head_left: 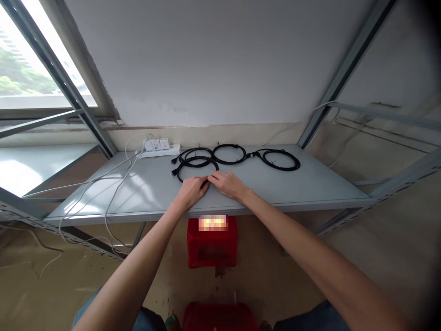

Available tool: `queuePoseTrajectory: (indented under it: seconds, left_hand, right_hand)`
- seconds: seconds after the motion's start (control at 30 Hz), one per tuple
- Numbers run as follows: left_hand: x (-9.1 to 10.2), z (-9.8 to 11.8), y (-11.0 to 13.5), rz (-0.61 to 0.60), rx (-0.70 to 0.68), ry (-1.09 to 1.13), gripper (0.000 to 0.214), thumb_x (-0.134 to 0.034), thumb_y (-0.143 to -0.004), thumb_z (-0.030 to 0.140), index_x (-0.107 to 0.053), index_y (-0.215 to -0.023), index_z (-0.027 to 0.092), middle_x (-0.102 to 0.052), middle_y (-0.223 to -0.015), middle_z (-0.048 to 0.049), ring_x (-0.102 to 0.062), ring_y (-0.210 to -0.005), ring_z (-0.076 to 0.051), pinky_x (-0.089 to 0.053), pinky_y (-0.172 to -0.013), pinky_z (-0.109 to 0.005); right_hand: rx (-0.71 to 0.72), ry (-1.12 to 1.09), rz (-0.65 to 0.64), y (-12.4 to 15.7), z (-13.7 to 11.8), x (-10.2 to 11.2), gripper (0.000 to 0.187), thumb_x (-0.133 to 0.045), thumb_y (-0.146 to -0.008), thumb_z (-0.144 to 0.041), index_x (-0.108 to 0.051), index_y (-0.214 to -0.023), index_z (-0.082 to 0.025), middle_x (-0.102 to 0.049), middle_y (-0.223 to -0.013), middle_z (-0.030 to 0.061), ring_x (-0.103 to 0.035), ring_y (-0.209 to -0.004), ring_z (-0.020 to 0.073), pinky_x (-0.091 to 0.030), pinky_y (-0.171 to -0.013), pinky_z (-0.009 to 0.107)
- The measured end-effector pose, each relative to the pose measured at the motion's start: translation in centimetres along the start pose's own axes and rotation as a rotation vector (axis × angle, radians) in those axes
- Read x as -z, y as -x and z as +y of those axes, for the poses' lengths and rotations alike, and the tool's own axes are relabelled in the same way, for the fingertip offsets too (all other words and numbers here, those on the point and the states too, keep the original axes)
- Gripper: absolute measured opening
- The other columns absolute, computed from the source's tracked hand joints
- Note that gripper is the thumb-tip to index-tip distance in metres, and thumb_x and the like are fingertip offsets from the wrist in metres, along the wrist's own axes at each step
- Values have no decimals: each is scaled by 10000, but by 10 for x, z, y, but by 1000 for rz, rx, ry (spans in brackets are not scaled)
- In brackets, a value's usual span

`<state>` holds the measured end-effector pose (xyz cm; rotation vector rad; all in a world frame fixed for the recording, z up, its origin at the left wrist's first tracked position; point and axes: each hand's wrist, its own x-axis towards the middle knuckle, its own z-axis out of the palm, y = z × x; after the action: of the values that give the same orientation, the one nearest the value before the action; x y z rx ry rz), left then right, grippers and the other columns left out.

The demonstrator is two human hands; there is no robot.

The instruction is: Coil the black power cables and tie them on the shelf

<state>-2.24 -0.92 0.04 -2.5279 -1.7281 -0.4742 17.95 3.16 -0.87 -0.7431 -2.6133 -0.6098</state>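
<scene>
Near-left black cable coil [197,158] on grey shelf [265,186], oval, long axis left-right, connector [174,173] pointing left. Glossy, looped neatly. Left hand [193,191] and right hand [226,183] meet at its near-right edge, fingers curled in; can't tell how firmly pinched. Three other coils [229,163], one power strip [175,150], two red stools [212,243].

We see black cables [296,166], a plain blue-grey shelf [257,177], a white power strip [160,151], a red stool [212,236], a yellowish-brown floor [260,262], and a pale grey wall [220,69] with a cream lower band [241,134].
</scene>
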Motion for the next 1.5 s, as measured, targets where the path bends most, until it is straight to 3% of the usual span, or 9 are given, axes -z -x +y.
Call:
queuePoseTrajectory:
  seconds: [0.4, 0.7, 0.83, 0.97, 1.17, 1.37, 1.5]
  left_hand:
    - [-2, -2, -2, -13, 25, -1, 306, -473, -1036, 359, -727, -1147, 229, -790, -1074, -120, -726, -1030, -296, -479, -818, -328]
    - [-2, -4, -1, 10, 20, 51, 337, -469, -1033, 377, -730, -1203, 247, -803, -1062, -105, -735, -1018, -290, -474, -789, -310]
    - [-2, -4, -1, 27, 14, 91, 340, -467, -1039, 402, -730, -1199, 257, -806, -1032, -91, -739, -1002, -288, -469, -768, -304]
    - [0, -3, 0, 22, 13, 108, 347, -471, -1042, 429, -724, -1217, 268, -806, -1043, -83, -739, -1015, -284, -473, -774, -302]
    - [2, -1, 1, 9, 26, 104, 398, -483, -1041, 406, -629, -1389, 278, -806, -1070, -78, -738, -1039, -276, -483, -809, -299]
    - [1, -2, 1, 17, 4, 105, 405, -442, -1056, 438, -649, -1366, 280, -804, -1078, -80, -742, -1022, -278, -485, -807, -303]
    - [3, -1, 2, 15, -5, 108, 363, -454, -1041, 398, -676, -1304, 281, -805, -1017, -68, -745, -979, -279, -471, -765, -301]
  right_hand:
    - [-86, -35, -99, -6, -13, 15, 219, -439, -1063, -142, -624, -1179, -158, -626, -1074, 115, -549, -1035, 231, -392, -689, 290]
    - [-167, -116, -78, -5, -21, 19, 200, -471, -1043, -98, -608, -1180, -147, -643, -1111, 116, -578, -1077, 228, -463, -782, 301]
    - [-209, -170, -58, 1, -21, 16, 269, -468, -1011, -19, -617, -1195, -149, -663, -1097, 105, -608, -1053, 213, -462, -769, 292]
    - [-240, -191, -25, 5, -19, 10, 206, -473, -1055, -89, -642, -1145, -165, -691, -1042, 80, -648, -992, 196, -452, -778, 281]
    - [-241, -185, -37, 4, -14, 4, 177, -499, -1067, -125, -637, -1174, -156, -721, -1071, 100, -691, -961, 188, -437, -742, 258]
    - [-290, -168, -42, 2, -15, 5, 146, -483, -1094, -187, -616, -1148, -163, -750, -1086, 117, -720, -966, 198, -420, -700, 253]
    - [-371, -150, -27, -5, -22, 4, 219, -452, -1120, -316, -617, -1130, -173, -776, -999, 107, -738, -890, 217, -388, -653, 268]
